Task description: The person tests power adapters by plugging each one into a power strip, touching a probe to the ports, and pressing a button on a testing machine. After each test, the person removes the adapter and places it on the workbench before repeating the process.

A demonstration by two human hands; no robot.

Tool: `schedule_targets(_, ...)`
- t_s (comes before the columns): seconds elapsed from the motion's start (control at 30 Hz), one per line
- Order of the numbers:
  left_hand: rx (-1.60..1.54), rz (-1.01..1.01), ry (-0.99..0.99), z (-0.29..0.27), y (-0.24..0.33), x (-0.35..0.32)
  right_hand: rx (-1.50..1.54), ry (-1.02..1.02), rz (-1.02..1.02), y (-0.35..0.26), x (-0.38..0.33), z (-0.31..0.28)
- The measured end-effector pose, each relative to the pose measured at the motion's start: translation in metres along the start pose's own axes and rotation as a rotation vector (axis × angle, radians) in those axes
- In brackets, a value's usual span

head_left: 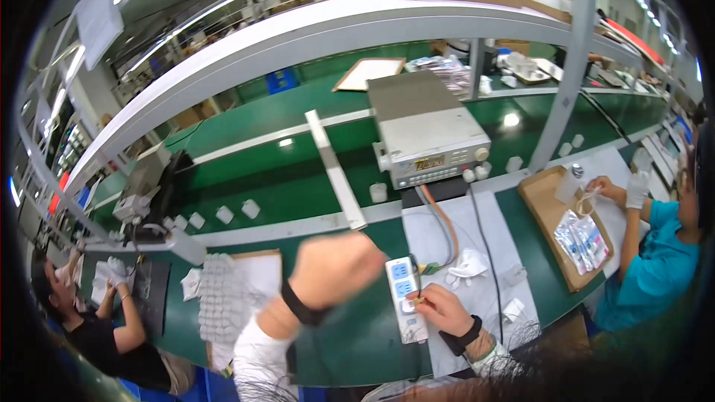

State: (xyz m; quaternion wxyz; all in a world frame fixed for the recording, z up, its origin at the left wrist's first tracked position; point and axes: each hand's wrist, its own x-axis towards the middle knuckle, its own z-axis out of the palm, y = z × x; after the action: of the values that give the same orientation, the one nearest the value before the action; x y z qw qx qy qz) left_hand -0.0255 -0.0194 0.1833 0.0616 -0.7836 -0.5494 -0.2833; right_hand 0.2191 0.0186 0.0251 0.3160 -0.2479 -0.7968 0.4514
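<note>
The right hand (441, 309) is down on the white power strip (406, 299), fingers curled narrow and pinched around something small at the strip's right edge, too small to make out. The strip lies on the green table (357, 342) with its long axis running away from the person, near end toward the table's front edge, far end pointing up at the grey bench instrument (426, 130), from which an orange cable (444, 225) and a black one trail down. So the strip sits just left of the right hand, touching its fingertips, and that hand is plainly the nearer one. The left hand (335, 268) is raised in the air, blurred, a black band at the wrist, closed loosely as far as the blur allows; whether it holds anything cannot be told. It hangs to the left of the strip, apart from it. Just beyond the right hand a crumpled white glove (468, 264) lies on the white mat (484, 313), with small white parts scattered beside it
</note>
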Motion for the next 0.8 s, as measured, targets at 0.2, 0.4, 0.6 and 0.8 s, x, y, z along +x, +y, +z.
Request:
schedule_targets(0.2, 0.750, -0.681, -0.539, 0.050, -0.262, -0.030, 0.104, -0.063, -0.034, -0.002, 0.004, 0.003)
schedule_targets(0.4, 1.120, -0.934, -0.796, 0.070, -0.362, -0.075, 0.115, -0.090, 0.029, 0.002, -0.001, -0.003)
schedule_targets(0.6, 0.997, -1.004, -0.669, 0.062, -0.432, -0.131, 0.306, -0.107, 0.006, -0.003, 0.001, 0.001)
schedule_targets(0.8, 0.463, -0.765, -0.121, 0.038, -0.391, -0.111, 0.193, -0.117, 0.017, -0.004, 0.003, 0.007)
